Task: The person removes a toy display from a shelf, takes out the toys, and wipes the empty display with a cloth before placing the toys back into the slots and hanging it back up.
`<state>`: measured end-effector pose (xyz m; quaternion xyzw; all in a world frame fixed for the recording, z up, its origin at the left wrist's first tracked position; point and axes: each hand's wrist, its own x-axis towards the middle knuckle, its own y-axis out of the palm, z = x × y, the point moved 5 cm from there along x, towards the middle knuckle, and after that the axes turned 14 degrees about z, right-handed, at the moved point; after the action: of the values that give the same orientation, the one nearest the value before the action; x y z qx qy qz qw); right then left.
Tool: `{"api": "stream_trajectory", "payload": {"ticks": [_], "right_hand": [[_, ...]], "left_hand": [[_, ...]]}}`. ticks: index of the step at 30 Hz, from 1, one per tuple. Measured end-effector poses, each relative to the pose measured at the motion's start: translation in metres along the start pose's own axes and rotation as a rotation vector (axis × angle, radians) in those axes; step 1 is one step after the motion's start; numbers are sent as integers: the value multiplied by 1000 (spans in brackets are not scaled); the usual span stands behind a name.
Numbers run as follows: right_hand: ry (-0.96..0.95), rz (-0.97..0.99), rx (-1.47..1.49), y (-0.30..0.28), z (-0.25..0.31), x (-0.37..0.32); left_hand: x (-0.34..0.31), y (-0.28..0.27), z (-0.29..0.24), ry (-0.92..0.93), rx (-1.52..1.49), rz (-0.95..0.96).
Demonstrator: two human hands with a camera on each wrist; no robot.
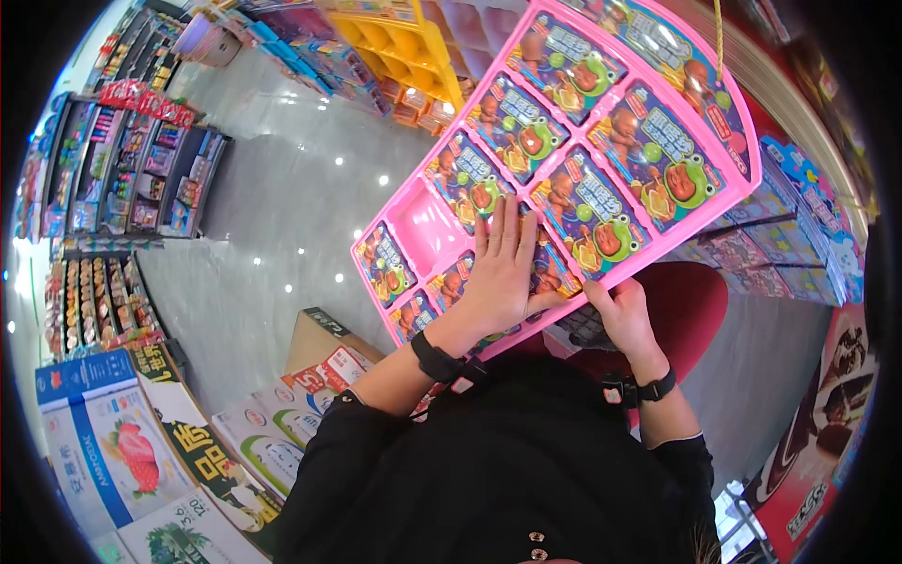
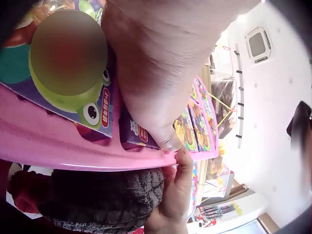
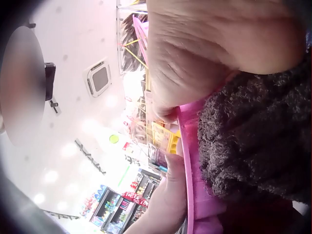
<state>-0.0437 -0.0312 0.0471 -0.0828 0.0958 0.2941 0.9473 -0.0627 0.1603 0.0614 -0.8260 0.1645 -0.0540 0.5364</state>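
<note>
A large pink plastic display tray (image 1: 601,278) lies tilted across the person's lap, its compartments filled with colourful small boxes (image 1: 594,209) printed with a green frog hood. One compartment (image 1: 429,233) at the left shows bare pink plastic. The left hand (image 1: 503,273) lies flat on the boxes in the lower middle, fingers straight and side by side, thumb stretched to the near rim. At that rim the right hand (image 1: 622,318) grips the tray, thumb on the edge; its other fingers are hidden below. Both thumbs come close together at the edge in the left wrist view.
Cartons (image 1: 103,442) stand at the lower left, with an open brown box (image 1: 319,343) beside them. A red seat (image 1: 691,315) is under the person. Stocked shelves (image 1: 127,169) line the far left, a yellow rack (image 1: 390,52) stands ahead, and a string (image 1: 719,42) hangs at the tray's top.
</note>
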Motion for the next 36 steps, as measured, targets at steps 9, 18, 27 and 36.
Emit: {"api": "stream_trajectory", "payload": {"ticks": [9,18,27,36], "right_hand": [[55,-18,115,-2,-7,-3],[51,-90,181,-20,-17,-3],[26,-57,147,-67,7,17],[14,-43,164,-72,18,11]], "left_hand": [[-2,-18,-5,76,-90,-82],[29,-15,-47,226,-52,-21],[34,-19,-51,184,-45,-145],[60,-25,-58,84,-36,-182]]}}
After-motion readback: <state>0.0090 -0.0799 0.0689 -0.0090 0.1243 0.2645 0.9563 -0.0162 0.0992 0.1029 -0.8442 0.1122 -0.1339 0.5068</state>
